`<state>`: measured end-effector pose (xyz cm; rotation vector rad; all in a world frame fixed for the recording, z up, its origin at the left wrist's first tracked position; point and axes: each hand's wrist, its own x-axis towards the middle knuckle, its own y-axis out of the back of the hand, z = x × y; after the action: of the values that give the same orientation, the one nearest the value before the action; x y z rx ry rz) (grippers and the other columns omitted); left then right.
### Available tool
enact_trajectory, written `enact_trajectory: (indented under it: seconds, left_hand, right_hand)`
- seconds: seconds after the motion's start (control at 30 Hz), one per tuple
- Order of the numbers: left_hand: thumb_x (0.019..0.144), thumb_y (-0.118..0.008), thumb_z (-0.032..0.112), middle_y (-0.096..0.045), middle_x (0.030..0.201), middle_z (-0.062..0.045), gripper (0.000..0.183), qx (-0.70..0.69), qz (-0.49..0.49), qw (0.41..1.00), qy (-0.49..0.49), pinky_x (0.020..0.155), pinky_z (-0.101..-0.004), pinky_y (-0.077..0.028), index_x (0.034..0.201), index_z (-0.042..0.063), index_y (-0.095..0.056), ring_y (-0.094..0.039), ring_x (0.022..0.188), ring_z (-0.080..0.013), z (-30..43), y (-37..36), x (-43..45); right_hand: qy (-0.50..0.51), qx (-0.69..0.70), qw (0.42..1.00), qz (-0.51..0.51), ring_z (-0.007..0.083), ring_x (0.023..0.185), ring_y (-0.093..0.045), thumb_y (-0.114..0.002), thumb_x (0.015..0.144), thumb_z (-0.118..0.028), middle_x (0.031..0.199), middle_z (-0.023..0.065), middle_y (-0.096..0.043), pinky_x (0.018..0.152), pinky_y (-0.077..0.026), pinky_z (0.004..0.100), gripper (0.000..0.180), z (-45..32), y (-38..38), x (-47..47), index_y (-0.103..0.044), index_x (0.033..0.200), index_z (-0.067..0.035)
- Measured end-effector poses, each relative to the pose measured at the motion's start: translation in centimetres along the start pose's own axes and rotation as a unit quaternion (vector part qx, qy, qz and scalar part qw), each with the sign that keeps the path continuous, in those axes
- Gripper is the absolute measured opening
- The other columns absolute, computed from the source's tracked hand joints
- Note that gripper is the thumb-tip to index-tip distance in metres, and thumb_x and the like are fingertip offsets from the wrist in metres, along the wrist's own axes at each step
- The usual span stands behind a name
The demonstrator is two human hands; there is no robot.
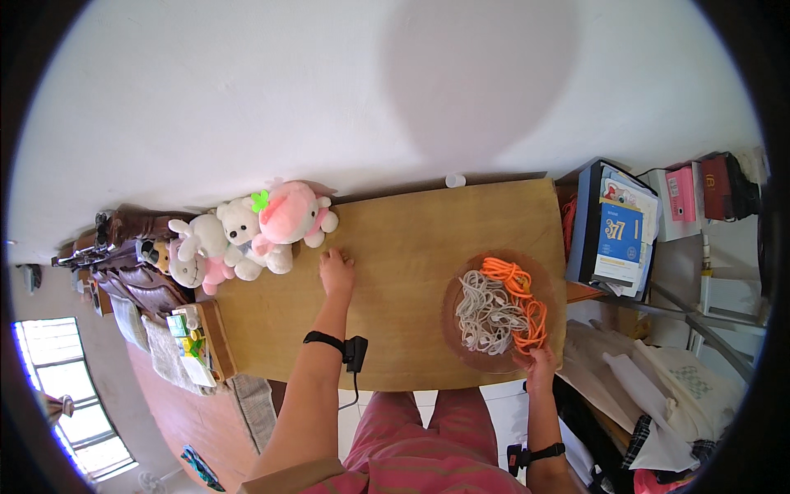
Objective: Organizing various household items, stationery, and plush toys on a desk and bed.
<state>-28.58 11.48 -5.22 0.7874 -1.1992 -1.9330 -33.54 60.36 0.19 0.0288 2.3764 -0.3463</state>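
Note:
My left hand (337, 273) rests on the wooden table (395, 309) with its fingers curled and nothing visible in them. It is just below a pink plush toy (290, 216) with a green clover-shaped piece. My right hand (539, 365) is at the lower right rim of a round brown tray (453, 333). Its fingertips reach the lower end of an orange cord bundle (529, 321); whether they grip the cord or the rim cannot be made out. A tangle of whitish cables (487, 312) lies beside the orange cord in the tray.
A white plush bear (237, 225) and other soft toys line the table's far left. A wooden box (221, 339) with small packages stands at the left edge. Right of the table are a file box (583, 228) with papers and pale fabric bags (691, 383). A white wall rises behind.

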Motion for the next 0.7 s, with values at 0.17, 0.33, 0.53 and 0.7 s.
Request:
enact_trajectory:
  seconds: [0.17, 0.33, 0.53, 0.7]
  left_hand:
    - [0.078, -0.06, 0.008, -0.051, 0.109, -0.018, 0.032, 0.141, -0.037, 0.986, -0.085, 0.086, -0.0443, -0.044, 0.108, 0.003, -0.05, -0.049, 0.106, -0.0356, 2.8, 1.1, -1.6]
    - [0.077, -0.056, 0.004, -0.054, 0.109, -0.018, 0.034, 0.104, -0.045, 0.99, -0.079, 0.085, -0.0437, -0.045, 0.111, 0.003, -0.051, -0.051, 0.103, -0.0341, 2.8, 2.1, -1.8]
    - [0.083, -0.047, -0.005, -0.058, 0.107, -0.011, 0.035, -0.397, -0.105, 0.9, 0.145, 0.078, -0.0356, -0.051, 0.116, 0.002, -0.05, -0.059, 0.099, -0.0236, 1.8, 2.3, -3.3]
    - [0.086, -0.046, -0.007, -0.059, 0.108, -0.009, 0.034, -0.657, -0.203, 0.697, 0.204, 0.079, -0.0298, -0.052, 0.119, 0.001, -0.051, -0.06, 0.097, -0.0192, 6.5, 2.6, -7.0]
  right_hand:
    - [-0.045, -0.023, 0.999, 0.01, 0.0201, 0.09, -0.062, -0.053, 0.082, -0.009, 0.108, 0.0107, -0.059, 0.073, -0.057, 0.04, 0.038, -1.0, 0.6, 0.5, -0.05, 0.119, 0.0]
    - [0.045, -0.098, 0.992, 0.067, 0.0208, 0.106, -0.055, -0.055, 0.085, -0.013, 0.123, 0.011, -0.052, 0.087, -0.048, 0.0346, 0.04, -2.9, 0.6, 0.9, -0.049, 0.122, 0.0]
    - [0.323, -0.409, 0.853, 0.033, 0.0164, 0.1, -0.055, -0.055, 0.09, -0.008, 0.108, 0.0071, -0.058, 0.085, -0.044, 0.0299, 0.022, -9.3, -5.4, 3.0, -0.059, 0.111, -0.003]
    - [0.312, -0.46, 0.821, -0.131, 0.0183, 0.09, -0.061, -0.056, 0.088, -0.009, 0.1, 0.0095, -0.061, 0.078, -0.047, 0.0285, 0.018, -12.0, -16.7, 8.1, -0.062, 0.104, -0.002]
